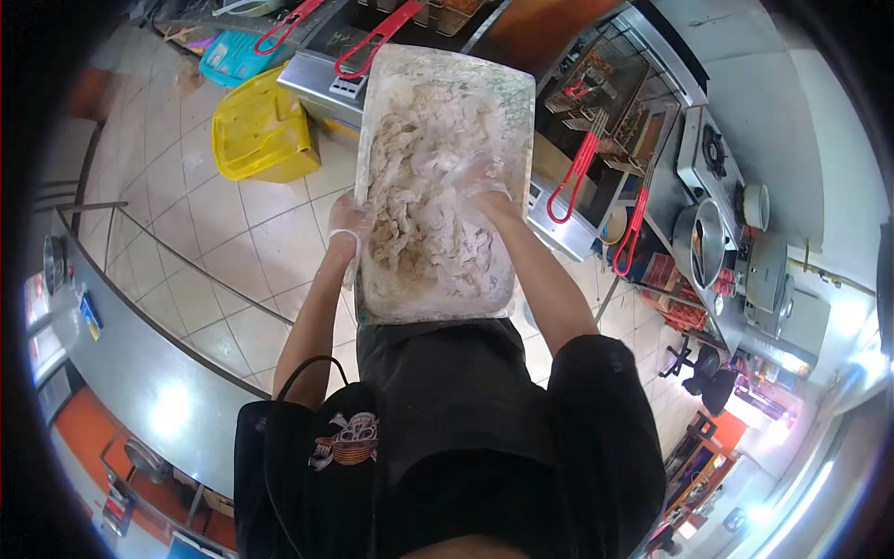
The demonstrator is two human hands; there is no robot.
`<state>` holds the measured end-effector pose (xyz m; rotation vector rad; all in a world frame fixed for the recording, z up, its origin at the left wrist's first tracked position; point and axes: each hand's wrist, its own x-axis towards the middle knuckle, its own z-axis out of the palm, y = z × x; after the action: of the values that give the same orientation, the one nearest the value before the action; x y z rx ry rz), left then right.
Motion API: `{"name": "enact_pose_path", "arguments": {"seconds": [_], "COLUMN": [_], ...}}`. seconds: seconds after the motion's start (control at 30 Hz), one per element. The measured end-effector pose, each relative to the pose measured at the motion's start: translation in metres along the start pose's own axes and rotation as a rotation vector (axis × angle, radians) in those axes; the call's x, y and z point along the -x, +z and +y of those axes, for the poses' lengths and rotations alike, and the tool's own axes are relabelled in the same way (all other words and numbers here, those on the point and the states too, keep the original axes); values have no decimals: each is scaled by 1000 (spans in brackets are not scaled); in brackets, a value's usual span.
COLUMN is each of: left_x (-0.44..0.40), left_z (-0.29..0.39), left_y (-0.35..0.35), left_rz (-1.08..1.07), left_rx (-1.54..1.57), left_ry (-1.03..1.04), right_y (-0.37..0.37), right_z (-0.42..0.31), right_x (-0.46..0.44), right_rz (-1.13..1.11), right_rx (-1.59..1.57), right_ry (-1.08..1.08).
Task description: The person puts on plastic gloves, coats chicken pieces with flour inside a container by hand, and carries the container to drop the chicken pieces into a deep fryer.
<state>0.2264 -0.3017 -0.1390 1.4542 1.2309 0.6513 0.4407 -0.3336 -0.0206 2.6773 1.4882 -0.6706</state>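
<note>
Straight out at twelve o'clock from the apron [447, 382], the tub [524, 102], gripped at its nine o'clock rim by the left hand [351, 218], might have tipped, spilling floury pieces [399, 214], if the right hand [480, 175], three o'clock inside, grasp indiscernible, pushed hard.

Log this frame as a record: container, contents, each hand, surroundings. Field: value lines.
container: flour-dusted rectangular tub, in front of the apron
contents: pale flour-like powder with clumpy coated pieces; what is under the coating can't be told
left hand: clear-gloved, holding the tub's left edge
right hand: clear-gloved, inside the tub at the powder; fingers partly obscured
floor: yellow plastic bin, left of the tub
right side: red-handled fryer baskets, gas burner, metal bowl
far left: shiny grey tabletop
</note>
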Motion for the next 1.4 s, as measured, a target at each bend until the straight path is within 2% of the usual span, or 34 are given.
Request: {"name": "enact_pose_path", "arguments": {"seconds": [0.13, 0.2, 0.37, 0.5, 0.6, 0.67, 0.7, 0.73, 0.77, 0.8, 0.87, 0.9, 0.97, 1.0, 1.03, 1.07, 1.1, 1.17, 1.23, 1.3, 1.37, 1.4], "left_x": [-1, 3, 4, 7, -1, 3, 5, 5, -4, -15, -7, 7, -2, -5, -3, -1, 1, 3, 3, 7, 7, 8], "left_z": [3, 17, 18, 34, 5, 24, 32, 15, -13, -45, -10, 37, -5, -21, -15, -2, 6, -1, -11, -14, 0, 3], "left_y": [-3, -10, -13, -15, -4, -12, -14, -10, -9, -8, -7, -17, -9, -6, -5, -10, -11, -12, -13, -13, -17, -17], "left_rz": [12, -62, -109, -58, -43, -51, -59, -111, -135, -269, -296, -189, -172, -139, -145, -116, -88, -56, -23, 25, 16, 10], "left_rx": [-132, -231, -89, -87, -138, -146, -156, 7, 13, 581, 644, 144, 223, 300, 303, 146, -12, -67, -128, -25, -111, -191], "left_ry": [55, 27, -3, -57, -7, -50, -94, -91, -77, -205, -243, -128, -119, -110, -121, -157, -194, -179, -158, -171, -241, -301], "right_y": [6, 10, 15, 10, -5, -40, -54, -59, -69, -81, -125, -154, -185, -201, -216, -230, -244, -263, -269, -269, -266, -264], "right_z": [10, 15, 19, 16, 15, 4, 2, 9, 17, 26, 28, 28, 67, 105, 142, 180, 209, 269, 334, 401, 472, 491], "right_x": [3, 2, -10, -23, -25, 4, 15, 5, 2, 1, 11, 17, -2, -25, -40, -56, -66, -95, -128, -163, -200, -208], "right_rz": [19, 25, 31, 23, -3, 49, 102, 90, 102, 183, 250, 233, 314, 424, 497, 562, 581, 579, 564, 502, 401, 336], "right_rx": [76, 119, 291, 623, 854, 440, 27, 117, 124, -229, -803, -1027, -1260, -1314, -1201, -1087, -814, -714, -494, -279, -152, -580], "right_ry": [-92, -130, -248, -405, -500, -457, -404, -326, -301, -316, -250, -168, -275, -138, -71, 4, 4, 34, 108, 184, 233, 206]}}
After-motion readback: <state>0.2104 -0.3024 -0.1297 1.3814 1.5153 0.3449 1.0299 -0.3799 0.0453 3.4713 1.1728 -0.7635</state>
